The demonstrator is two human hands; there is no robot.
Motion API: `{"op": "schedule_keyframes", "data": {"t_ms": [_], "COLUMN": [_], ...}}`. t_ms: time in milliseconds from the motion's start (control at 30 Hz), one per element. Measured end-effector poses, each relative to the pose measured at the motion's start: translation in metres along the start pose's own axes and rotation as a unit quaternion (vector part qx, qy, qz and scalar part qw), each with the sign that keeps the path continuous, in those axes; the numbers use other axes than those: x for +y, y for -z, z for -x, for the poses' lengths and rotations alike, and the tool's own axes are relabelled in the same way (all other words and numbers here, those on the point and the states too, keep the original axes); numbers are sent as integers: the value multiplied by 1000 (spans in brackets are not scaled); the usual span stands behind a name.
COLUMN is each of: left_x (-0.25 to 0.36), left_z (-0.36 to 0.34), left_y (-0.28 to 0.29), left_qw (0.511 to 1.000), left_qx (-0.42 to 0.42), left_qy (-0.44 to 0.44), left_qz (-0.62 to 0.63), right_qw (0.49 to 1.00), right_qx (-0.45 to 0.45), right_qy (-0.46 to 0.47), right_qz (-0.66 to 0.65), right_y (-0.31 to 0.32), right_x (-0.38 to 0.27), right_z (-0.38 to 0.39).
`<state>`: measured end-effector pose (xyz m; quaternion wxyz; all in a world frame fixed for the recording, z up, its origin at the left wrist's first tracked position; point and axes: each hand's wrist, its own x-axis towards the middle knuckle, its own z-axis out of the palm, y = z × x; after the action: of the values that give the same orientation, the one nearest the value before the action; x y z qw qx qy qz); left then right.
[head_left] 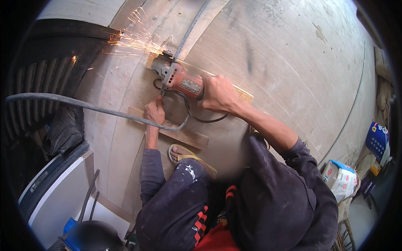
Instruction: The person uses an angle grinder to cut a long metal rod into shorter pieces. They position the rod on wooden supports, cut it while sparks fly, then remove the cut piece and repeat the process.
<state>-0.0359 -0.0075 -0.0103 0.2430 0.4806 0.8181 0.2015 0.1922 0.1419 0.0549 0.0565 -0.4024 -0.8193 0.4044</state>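
Your right hand [220,93] is wrapped firmly around the rear of the red angle grinder [185,83], which sits low over a narrow wooden strip [243,94] on the floor [284,58]. Sparks [132,42] spray from its head toward the upper left, near a grey bar [191,32] reaching the tool. Your left hand [155,112] is closed just beside the grinder; whether it grips a handle or the bar, you cannot tell. A thick grey cord [83,106] arcs across your left wrist, above a second plank [188,136].
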Motion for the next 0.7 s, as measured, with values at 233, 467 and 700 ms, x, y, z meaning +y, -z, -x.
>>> {"op": "schedule_keyframes", "data": {"t_ms": [233, 467, 700], "left_x": [-6, 2, 3], "left_z": [-1, 1, 2], "left_y": [-7, -1, 0], "left_qw": [999, 998, 999], "left_qx": [8, 16, 15], "left_qy": [10, 15, 11], "left_qz": [-35, -66, -51], "right_qw": [1000, 1000, 998], "right_qx": [-15, -19, -48], "right_qy": [1, -1, -44], "right_qz": [-4, 3, 20], "right_y": [3, 3, 3], "right_x": [-1, -2, -6], "right_z": [-1, -4, -7]}}
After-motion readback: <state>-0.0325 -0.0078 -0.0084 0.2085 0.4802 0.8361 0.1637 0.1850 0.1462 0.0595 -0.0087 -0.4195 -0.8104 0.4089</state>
